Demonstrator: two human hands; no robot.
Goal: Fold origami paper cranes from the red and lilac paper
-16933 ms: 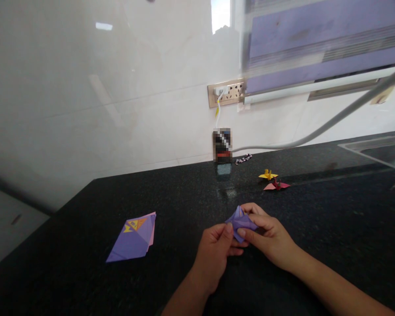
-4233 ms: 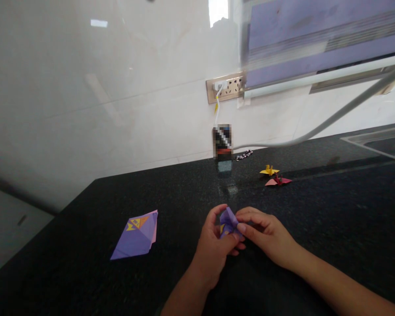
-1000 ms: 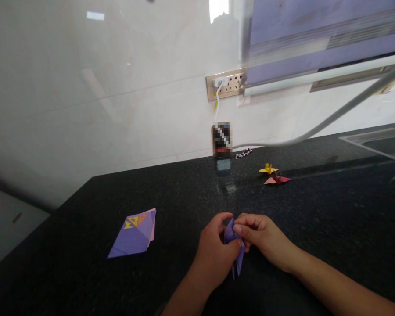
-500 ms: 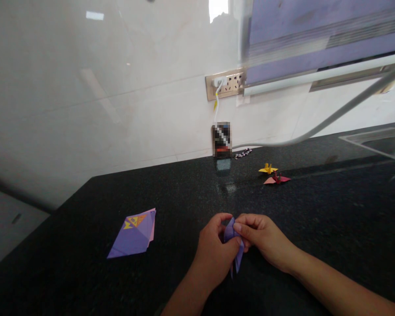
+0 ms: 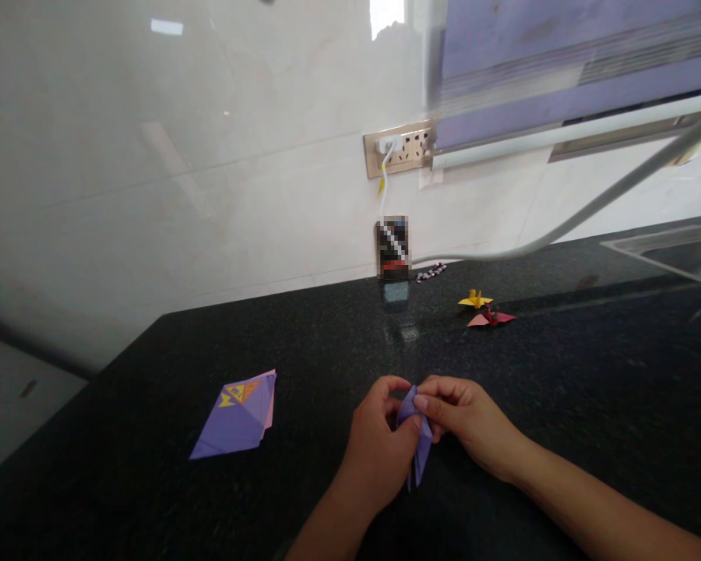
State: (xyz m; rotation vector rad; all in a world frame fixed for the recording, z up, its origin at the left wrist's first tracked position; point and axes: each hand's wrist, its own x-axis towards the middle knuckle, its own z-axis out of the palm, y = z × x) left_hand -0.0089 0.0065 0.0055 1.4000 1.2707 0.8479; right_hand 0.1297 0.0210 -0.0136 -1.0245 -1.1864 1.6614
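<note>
A small folded purple paper piece (image 5: 416, 436) is pinched between both my hands just above the black stone counter (image 5: 152, 499). My left hand (image 5: 379, 448) grips its left side with thumb and fingers closed. My right hand (image 5: 473, 425) presses thumb and fingertips onto its upper tip. A narrow pointed end of the paper hangs down between the hands. To the left lies a stack of purple and pink paper sheets (image 5: 237, 417), flat on the counter and well apart from my hands.
A yellow paper crane (image 5: 475, 298) and a red paper crane (image 5: 491, 317) sit farther back on the right. A phone (image 5: 393, 253) leans on the wall, plugged into the wall socket (image 5: 398, 148). A white hose (image 5: 561, 226) crosses the back; a sink edge (image 5: 666, 253) lies far right.
The hands have stayed in place over the last second; the fingers only shifted slightly on the purple piece. Earlier it was wider and more open, now it is folded narrower with a point hanging down.
</note>
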